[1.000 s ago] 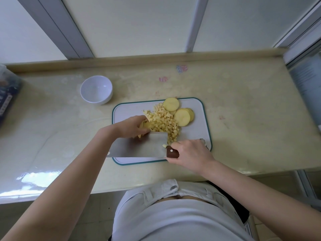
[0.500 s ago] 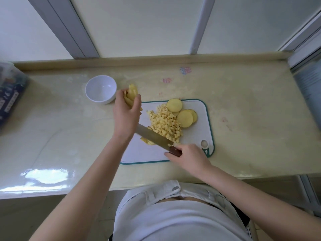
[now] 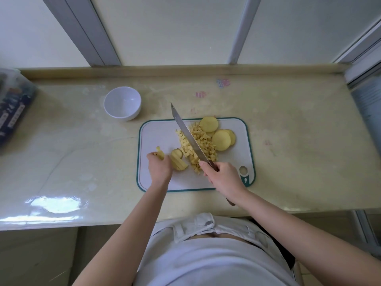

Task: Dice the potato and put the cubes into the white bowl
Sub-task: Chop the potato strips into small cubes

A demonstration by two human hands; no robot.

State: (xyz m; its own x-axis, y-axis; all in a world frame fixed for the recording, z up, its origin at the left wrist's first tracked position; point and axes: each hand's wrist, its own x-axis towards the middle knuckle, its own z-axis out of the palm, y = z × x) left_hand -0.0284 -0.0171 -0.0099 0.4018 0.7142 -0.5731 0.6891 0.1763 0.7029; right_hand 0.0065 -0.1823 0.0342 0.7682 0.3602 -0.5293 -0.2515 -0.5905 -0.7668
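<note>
Pale counter [image 3: 288,141] below a window frame, viewed from above. One board [image 3: 158,133], white with a green rim, under both grips. One knife [image 3: 186,132]: right grip [image 3: 223,176] wrapped round its handle, blade lifted and slanting away to the far left over the cubes. One heap of cubes [image 3: 203,145], too many to count, just beyond the right grip. Slices [image 3: 221,140], round and uncut: three plain, perhaps a fourth half-hidden beneath, past the heap to the far right. Strips [image 3: 160,155]: a few, number unclear, held in the curled left grip [image 3: 159,169], ends poking out beyond it. One bundle [image 3: 177,162] of further strips, lying just right of the left grip, between the two grips. One bowl [image 3: 132,115], white, no cubes in it, on the counter well beyond the left grip and off the board. One box [image 3: 12,108], far to the left. Step judged in hand: cutting strips crosswise into cubes. Handling note: lay the held strips beside the bundle, square the ends, keep the left grip curled back from the edge, and bring the blade down across the strips in even steps, clear of the heap, so new cubes match those already cut.
</note>
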